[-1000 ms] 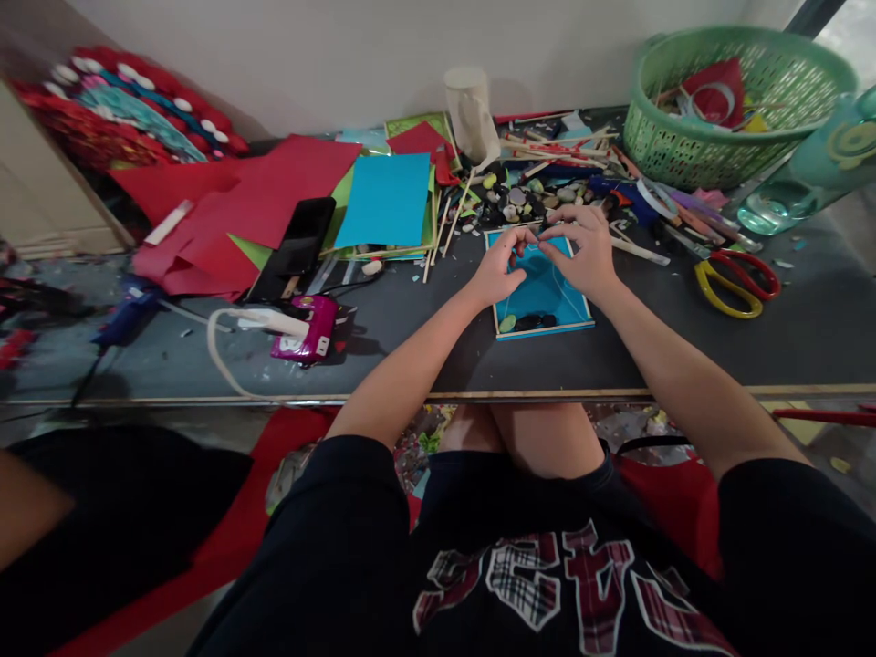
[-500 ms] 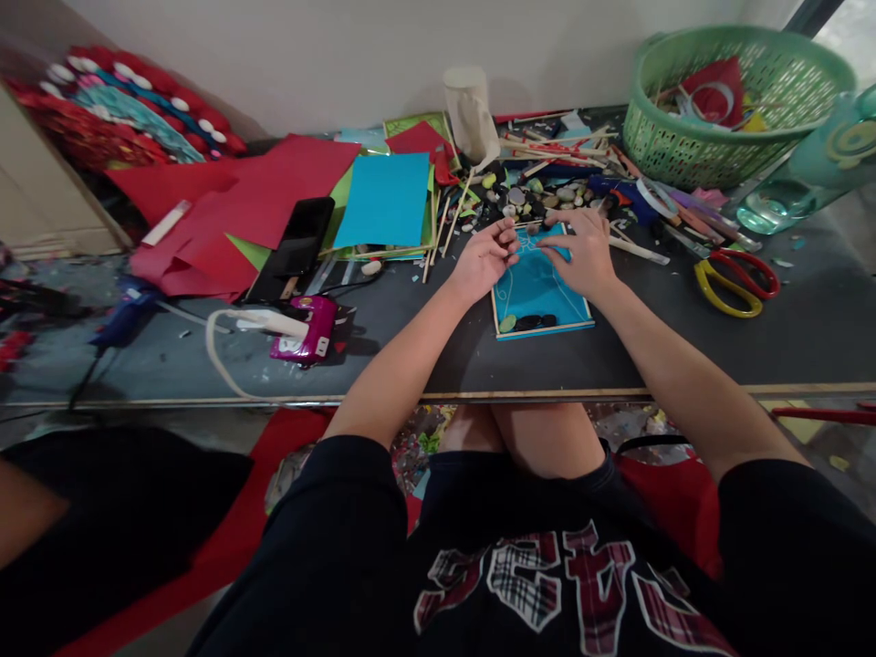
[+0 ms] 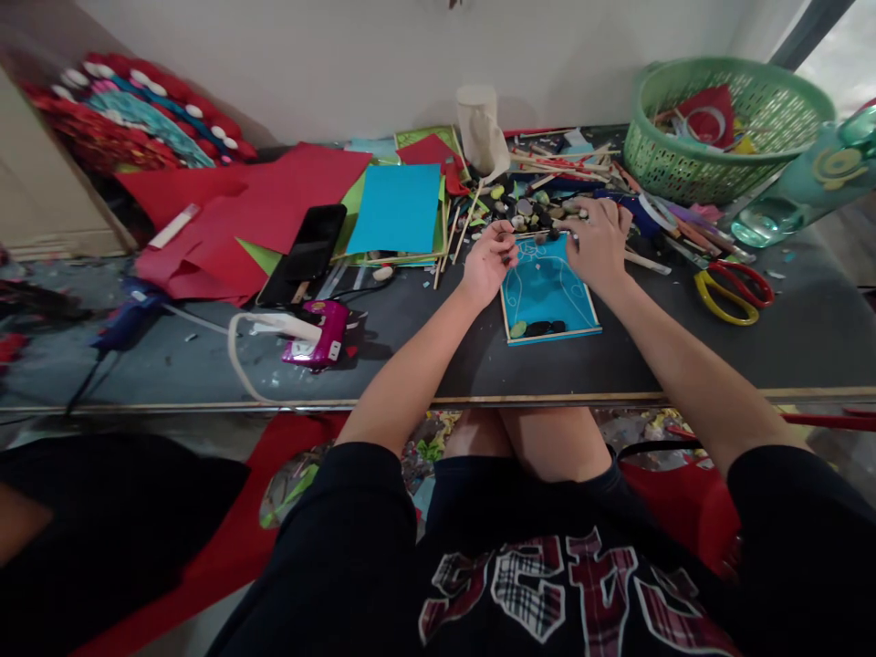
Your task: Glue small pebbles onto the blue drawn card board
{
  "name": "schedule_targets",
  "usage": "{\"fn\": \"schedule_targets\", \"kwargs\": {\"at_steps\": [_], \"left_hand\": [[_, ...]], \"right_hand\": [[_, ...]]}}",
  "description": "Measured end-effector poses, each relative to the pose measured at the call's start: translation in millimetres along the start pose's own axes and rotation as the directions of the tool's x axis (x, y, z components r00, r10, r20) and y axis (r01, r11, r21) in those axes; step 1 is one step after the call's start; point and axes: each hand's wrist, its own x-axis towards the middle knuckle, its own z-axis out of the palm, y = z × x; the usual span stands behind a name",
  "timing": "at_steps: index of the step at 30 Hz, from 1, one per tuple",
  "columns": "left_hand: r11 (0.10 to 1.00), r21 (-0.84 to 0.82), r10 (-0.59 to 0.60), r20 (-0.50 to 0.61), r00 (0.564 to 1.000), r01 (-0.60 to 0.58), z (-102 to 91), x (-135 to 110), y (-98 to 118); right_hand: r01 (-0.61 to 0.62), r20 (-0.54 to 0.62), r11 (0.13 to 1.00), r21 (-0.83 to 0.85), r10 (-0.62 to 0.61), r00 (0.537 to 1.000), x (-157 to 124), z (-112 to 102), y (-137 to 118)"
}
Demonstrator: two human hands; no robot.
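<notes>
A blue card (image 3: 547,297) with a pale drawn outline and thin wooden strips along its edges lies on the dark table. Along its bottom strip sit a green pebble (image 3: 518,329) and some black pebbles (image 3: 546,328). My left hand (image 3: 490,263) is at the card's upper left corner, fingers curled and fingertips together; what they hold, if anything, is too small to make out. Over the card's upper right corner, my right hand (image 3: 600,245) reaches with bent fingers, thumb apart, beside the loose pebbles (image 3: 526,208). A small pale speck (image 3: 537,266) rests on the card.
Scissors (image 3: 735,292) lie at the right, near a green basket (image 3: 684,164) and a water bottle (image 3: 808,187). Left of the card are blue paper (image 3: 397,208), a black phone (image 3: 315,242), a purple power adapter (image 3: 325,333), a glue gun (image 3: 130,315) and red paper (image 3: 274,201).
My right hand has moved from over the card's upper part to the right, and its thumb and fingers have parted. My left hand stays by the upper left corner. The view has shifted slightly.
</notes>
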Motion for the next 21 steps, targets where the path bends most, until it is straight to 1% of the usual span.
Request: {"fn": "schedule_targets", "kwargs": {"at_steps": [3,5,8,11,13,15,17,19,21], "left_hand": [[1.0,0.01,-0.006,-0.104,0.995,0.007,-2.1,3.0,-3.6],[1.0,-0.001,-0.005,-0.122,0.993,0.005,-4.2,4.8,-5.7],[0.999,0.035,0.015,-0.064,0.998,-0.013,-8.5,5.8,-8.2],[0.992,0.103,0.066,-0.005,0.998,-0.066,-12.7,6.6,-12.3],[0.988,0.113,0.111,-0.013,0.994,-0.109,-14.3,8.3,-17.3],[0.978,0.146,0.154,-0.033,0.988,-0.148,-14.4,10.4,-23.3],[0.953,0.228,0.212,-0.032,0.977,-0.199,-12.4,10.8,-28.3],[0.905,0.312,0.3,0.011,0.954,-0.288,-8.3,8.0,-30.0],[0.843,0.376,0.384,0.081,0.92,-0.385,-2.7,1.6,-27.6]], "right_hand": [[0.038,0.003,0.999,-0.021,-0.037,0.999,11.1,9.9,11.1],[0.078,0.013,0.997,-0.018,-0.077,0.997,18.3,17.7,17.4],[0.113,0.065,0.993,-0.025,-0.111,0.992,25.8,22.7,19.2],[0.125,0.121,0.991,-0.041,-0.119,0.986,26.6,17.3,13.6],[0.119,0.135,0.993,-0.025,-0.114,0.984,22.6,11.3,9.2],[0.1,0.12,0.994,0.033,-0.104,0.987,14.8,6.0,5.0],[0.089,0.078,0.988,0.126,-0.1,0.992,4.1,1.7,0.0],[0.1,0.027,0.969,0.226,-0.109,0.994,-7.2,-2.1,-6.0],[0.121,-0.027,0.944,0.308,-0.119,0.993,-16.3,-5.1,-12.3]]}}
